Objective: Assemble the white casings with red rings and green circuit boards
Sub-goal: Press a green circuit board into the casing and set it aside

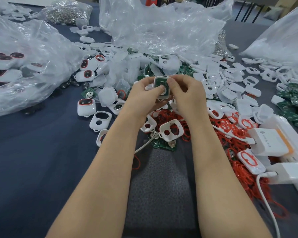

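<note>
Both hands hold one white casing (164,95) at the middle of the table, with a green circuit board (160,82) lying inside it. My left hand (142,97) grips the casing from the left, its thumb pressing on the board. My right hand (186,93) pinches the casing's top right corner. Loose red rings (170,117) lie heaped just below the hands and run to the right. An empty white casing (171,130) sits in front of my wrists, and a finished casing with a red ring (86,107) lies at the left.
Crumpled clear plastic bags (158,26) cover the back and the left side, the left one holding finished casings. White casings (230,78) and green boards (294,100) are spread to the right. White chargers (268,142) with cables sit at the right edge.
</note>
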Demonstrator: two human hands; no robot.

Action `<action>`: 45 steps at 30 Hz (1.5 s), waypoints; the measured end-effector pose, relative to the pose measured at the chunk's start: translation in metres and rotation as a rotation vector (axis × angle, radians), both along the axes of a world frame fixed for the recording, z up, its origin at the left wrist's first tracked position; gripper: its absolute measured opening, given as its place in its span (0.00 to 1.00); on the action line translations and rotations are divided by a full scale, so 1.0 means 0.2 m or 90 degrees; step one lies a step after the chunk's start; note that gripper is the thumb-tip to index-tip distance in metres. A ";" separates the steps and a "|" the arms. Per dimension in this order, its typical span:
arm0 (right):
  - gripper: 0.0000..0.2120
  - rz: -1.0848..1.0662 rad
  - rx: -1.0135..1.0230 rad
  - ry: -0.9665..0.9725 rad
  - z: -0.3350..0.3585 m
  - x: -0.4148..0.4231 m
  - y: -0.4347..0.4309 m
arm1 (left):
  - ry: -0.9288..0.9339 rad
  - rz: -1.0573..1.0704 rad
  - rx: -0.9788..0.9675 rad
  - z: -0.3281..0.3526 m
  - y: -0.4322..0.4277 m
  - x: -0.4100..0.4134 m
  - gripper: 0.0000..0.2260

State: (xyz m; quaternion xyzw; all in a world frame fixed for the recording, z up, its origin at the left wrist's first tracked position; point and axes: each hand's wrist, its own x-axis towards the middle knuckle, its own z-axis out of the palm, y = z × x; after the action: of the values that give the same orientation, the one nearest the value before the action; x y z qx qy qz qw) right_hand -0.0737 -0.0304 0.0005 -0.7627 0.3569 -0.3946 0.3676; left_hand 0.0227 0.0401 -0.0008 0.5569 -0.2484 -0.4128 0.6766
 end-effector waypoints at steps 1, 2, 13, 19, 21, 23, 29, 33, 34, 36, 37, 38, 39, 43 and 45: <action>0.05 0.008 0.020 -0.004 0.00 0.00 0.00 | -0.009 -0.006 0.003 0.00 0.00 0.00 0.08; 0.05 0.018 0.035 -0.007 0.00 0.00 0.00 | -0.017 -0.011 0.005 0.00 0.00 0.00 0.08; 0.05 0.035 0.044 0.017 -0.01 0.03 -0.01 | -0.082 -0.009 0.013 0.00 0.00 0.00 0.09; 0.09 0.024 0.069 -0.023 -0.01 0.02 0.00 | -0.027 -0.019 0.000 -0.02 0.00 0.00 0.07; 0.05 0.009 0.080 -0.040 -0.01 0.02 -0.01 | 0.004 -0.024 -0.001 -0.01 -0.01 -0.01 0.06; 0.05 -0.007 0.060 -0.040 -0.01 0.01 0.00 | 0.044 -0.018 0.000 -0.01 -0.02 -0.01 0.07; 0.08 0.002 -0.015 -0.027 0.00 -0.01 0.00 | 0.145 0.007 -0.022 0.00 -0.02 0.00 0.10; 0.07 0.012 -0.058 0.014 -0.01 -0.01 -0.01 | 0.175 0.024 -0.018 0.01 -0.02 0.00 0.12; 0.07 0.015 -0.068 0.020 0.00 -0.01 -0.01 | 0.183 0.028 -0.021 0.01 -0.02 0.00 0.12; 0.08 0.025 -0.081 0.031 0.00 -0.01 -0.01 | 0.197 0.034 -0.027 0.02 -0.01 0.00 0.12; 0.09 0.032 -0.087 0.039 0.00 -0.02 -0.01 | 0.204 0.038 -0.030 0.02 -0.01 0.01 0.12; 0.09 0.040 -0.094 0.051 0.00 -0.02 -0.01 | 0.211 0.043 -0.035 0.02 -0.01 0.01 0.13; 0.10 0.048 -0.103 0.066 0.00 -0.02 0.00 | 0.217 0.048 -0.039 0.02 -0.02 0.01 0.13; 0.11 0.055 -0.138 0.107 0.00 0.00 0.01 | 0.222 0.055 -0.040 0.01 -0.02 0.02 0.14; 0.11 0.044 -0.149 0.111 0.00 0.01 0.02 | 0.222 0.055 -0.037 0.01 -0.02 0.02 0.14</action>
State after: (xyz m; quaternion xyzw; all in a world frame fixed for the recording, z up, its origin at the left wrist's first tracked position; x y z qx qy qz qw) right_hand -0.0720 -0.0268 -0.0002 -0.8437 0.3122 -0.3531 0.2570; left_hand 0.0271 0.0358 0.0012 0.4672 -0.1153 -0.4665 0.7422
